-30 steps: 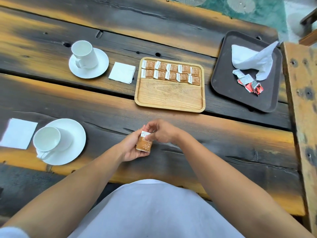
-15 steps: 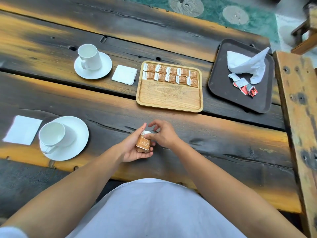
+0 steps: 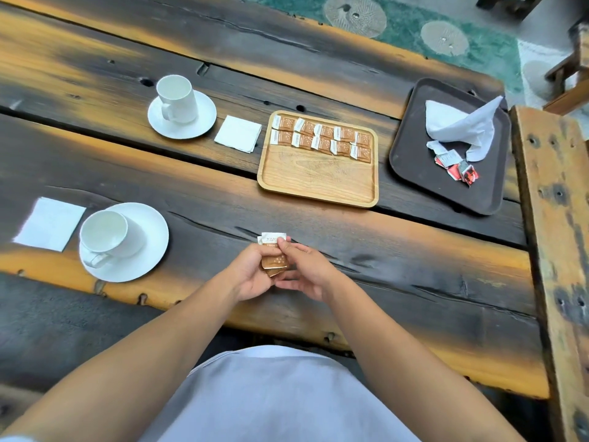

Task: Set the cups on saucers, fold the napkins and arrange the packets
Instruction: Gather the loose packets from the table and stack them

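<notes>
The brown packets (image 3: pixel 274 262) held between the left hand (image 3: pixel 251 275) and the right hand (image 3: pixel 306 272) are partly covered by fingers, so their number cannot be told; the print on the white end is too small to read. Far ahead and right of the hands, the red packets (image 3: pixel 459 166) on the dark tray (image 3: pixel 414 154) lie jumbled, their count unclear, some tucked under the crumpled napkin (image 3: pixel 459 126). Right of the hands, the wooden bench (image 3: pixel 554 250) is cut by the frame edge. Both forearms leave the bottom edge.
</notes>
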Demonstrator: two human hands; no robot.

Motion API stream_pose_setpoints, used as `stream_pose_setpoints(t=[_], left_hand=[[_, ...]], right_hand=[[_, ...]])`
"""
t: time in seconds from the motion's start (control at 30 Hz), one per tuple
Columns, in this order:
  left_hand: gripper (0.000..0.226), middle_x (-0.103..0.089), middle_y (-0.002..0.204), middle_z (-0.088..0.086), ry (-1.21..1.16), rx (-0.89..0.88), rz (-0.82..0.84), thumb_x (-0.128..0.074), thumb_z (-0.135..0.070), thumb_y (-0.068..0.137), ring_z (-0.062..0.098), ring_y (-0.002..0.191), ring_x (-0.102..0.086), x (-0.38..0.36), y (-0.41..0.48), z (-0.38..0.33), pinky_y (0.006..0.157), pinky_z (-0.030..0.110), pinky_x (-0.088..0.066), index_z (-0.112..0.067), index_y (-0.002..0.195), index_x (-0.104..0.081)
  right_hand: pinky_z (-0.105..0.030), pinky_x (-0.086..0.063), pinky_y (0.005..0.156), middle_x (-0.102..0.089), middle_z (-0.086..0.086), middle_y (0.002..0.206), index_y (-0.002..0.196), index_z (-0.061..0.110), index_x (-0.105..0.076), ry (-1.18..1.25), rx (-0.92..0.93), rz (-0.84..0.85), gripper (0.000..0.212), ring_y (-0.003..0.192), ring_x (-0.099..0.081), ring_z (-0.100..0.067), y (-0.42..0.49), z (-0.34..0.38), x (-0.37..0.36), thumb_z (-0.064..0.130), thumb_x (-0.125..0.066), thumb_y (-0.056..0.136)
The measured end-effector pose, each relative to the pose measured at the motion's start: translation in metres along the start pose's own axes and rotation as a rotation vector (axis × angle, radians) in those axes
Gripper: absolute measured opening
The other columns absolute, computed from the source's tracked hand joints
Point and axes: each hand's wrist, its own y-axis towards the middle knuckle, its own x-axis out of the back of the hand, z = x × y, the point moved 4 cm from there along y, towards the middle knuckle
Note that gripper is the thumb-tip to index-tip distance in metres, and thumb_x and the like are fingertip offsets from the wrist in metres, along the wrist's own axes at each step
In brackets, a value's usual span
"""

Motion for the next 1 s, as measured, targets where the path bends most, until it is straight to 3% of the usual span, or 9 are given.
stream_pose_setpoints(t=[0.1, 0.17, 0.3, 0.43, 0.5, 0.6, 0.8, 0.87, 1.0], left_hand=[[0.043, -0.061, 0.096, 0.016, -0.097, -0.048, -0.027, -0.034, 0.008, 0.082, 0.028, 0.086, -0.058, -0.004, 0.003, -0.002, 0.090, 0.041, -0.043, -0.015, 0.105, -0.063], [0.055, -0.059, 0.096, 0.016, -0.066, -0.062, -0.037, -0.029, 0.013, 0.077, 0.027, 0.085, -0.057, -0.006, 0.007, -0.005, 0.085, 0.040, -0.043, -0.018, 0.111, -0.060], [0.071, -0.061, 0.096, 0.012, 0.071, -0.075, -0.030, -0.026, 0.018, 0.070, 0.021, 0.081, -0.057, -0.009, 0.013, -0.017, 0.076, 0.033, -0.044, -0.023, 0.116, -0.062], [0.048, -0.066, 0.111, 0.010, 0.082, -0.012, -0.062, -0.046, 0.002, 0.081, 0.024, 0.102, -0.058, -0.003, 0.021, -0.035, 0.106, 0.042, -0.038, -0.020, 0.121, -0.061], [0.032, -0.067, 0.111, 0.009, 0.037, 0.014, -0.096, -0.051, -0.007, 0.087, 0.024, 0.107, -0.058, 0.000, 0.028, -0.048, 0.112, 0.043, -0.034, -0.015, 0.115, -0.062], [0.022, -0.069, 0.104, 0.002, 0.036, 0.029, -0.138, -0.046, -0.023, 0.095, 0.016, 0.096, -0.061, 0.000, 0.043, -0.067, 0.102, 0.036, -0.035, -0.019, 0.104, -0.065], [0.029, -0.070, 0.110, -0.002, 0.055, -0.038, -0.214, -0.048, -0.026, 0.100, 0.009, 0.076, -0.058, -0.007, 0.081, -0.105, 0.066, 0.028, -0.033, -0.022, 0.123, -0.065], [0.026, -0.072, 0.104, 0.002, 0.001, -0.100, -0.234, -0.050, -0.017, 0.099, 0.012, 0.077, -0.062, -0.010, 0.094, -0.119, 0.067, 0.029, -0.040, -0.019, 0.120, -0.066], [0.020, -0.069, 0.108, 0.020, -0.100, -0.137, -0.283, -0.054, -0.001, 0.095, 0.029, 0.095, -0.067, -0.015, 0.125, -0.145, 0.090, 0.043, -0.054, -0.006, 0.111, -0.065]], right_hand=[[-0.040, -0.059, 0.075, -0.071, -0.007, 0.093, 0.113, 0.021, -0.064, 0.058, -0.008, 0.014, 0.033, 0.072, -0.063, -0.023, 0.001, 0.003, -0.004, 0.041, -0.070, 0.088], [-0.042, -0.058, 0.079, -0.070, -0.009, 0.096, 0.122, 0.018, -0.060, 0.091, 0.001, -0.026, 0.036, 0.076, -0.065, -0.025, 0.004, 0.006, -0.003, 0.031, -0.070, 0.090], [-0.034, -0.059, 0.067, -0.068, -0.015, 0.096, 0.126, 0.003, -0.057, 0.153, 0.096, -0.095, 0.041, 0.072, -0.066, -0.022, 0.009, 0.020, 0.002, 0.000, -0.069, 0.087], [-0.041, -0.054, 0.078, -0.069, -0.016, 0.097, 0.118, 0.005, -0.061, 0.107, 0.137, -0.160, 0.046, 0.076, -0.065, -0.026, 0.018, 0.042, 0.010, -0.007, -0.076, 0.076], [-0.039, -0.054, 0.074, -0.068, -0.014, 0.095, 0.116, 0.005, -0.059, 0.062, 0.123, -0.183, 0.040, 0.074, -0.065, -0.024, 0.026, 0.056, 0.015, -0.008, -0.071, 0.081], [-0.032, -0.052, 0.065, -0.069, -0.010, 0.088, 0.102, 0.009, -0.062, 0.022, 0.092, -0.160, 0.027, 0.070, -0.065, -0.020, 0.037, 0.076, 0.019, -0.009, -0.068, 0.084], [-0.029, -0.054, 0.060, -0.071, -0.012, 0.090, 0.101, 0.010, -0.065, 0.034, 0.042, -0.166, 0.026, 0.073, -0.067, -0.022, 0.059, 0.127, 0.024, -0.009, -0.066, 0.085], [-0.029, -0.054, 0.058, -0.070, -0.014, 0.089, 0.100, 0.011, -0.065, 0.029, 0.040, -0.216, 0.027, 0.070, -0.067, -0.022, 0.068, 0.143, 0.030, -0.010, -0.067, 0.083], [-0.023, -0.052, 0.048, -0.069, -0.015, 0.084, 0.094, 0.012, -0.062, 0.045, 0.044, -0.309, 0.025, 0.056, -0.068, -0.016, 0.093, 0.171, 0.043, -0.011, -0.065, 0.084]])
